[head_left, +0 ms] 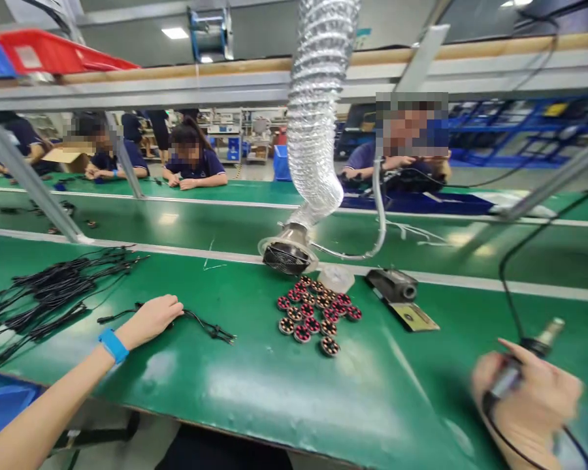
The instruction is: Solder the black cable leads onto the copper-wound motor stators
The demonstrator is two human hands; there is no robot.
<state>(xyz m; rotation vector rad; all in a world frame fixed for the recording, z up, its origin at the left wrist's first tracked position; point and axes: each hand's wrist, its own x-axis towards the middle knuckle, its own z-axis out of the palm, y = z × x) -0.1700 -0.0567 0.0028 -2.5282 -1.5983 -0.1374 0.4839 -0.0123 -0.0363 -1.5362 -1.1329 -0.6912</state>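
Observation:
At the left of the table, my left hand (151,320), with a blue wristband, is closed over a thin black cable (203,321). The cable's split ends point right, toward the table's middle. My right hand (529,398), blurred at the lower right, is wrapped around a soldering iron (549,333) with a metal barrel and a black cord. Between the hands lie several small round motor stators (311,324) with red or copper windings. A pile of black cables (53,287) lies left of my left hand.
A fume extractor's round hood (287,256) hangs on a silver flexible duct (318,98) behind the stators. To its right stand a clear plastic dish (336,279) and a soldering iron stand (394,285) with a yellow sponge (415,318). Co-workers (196,163) sit across the green table (255,398).

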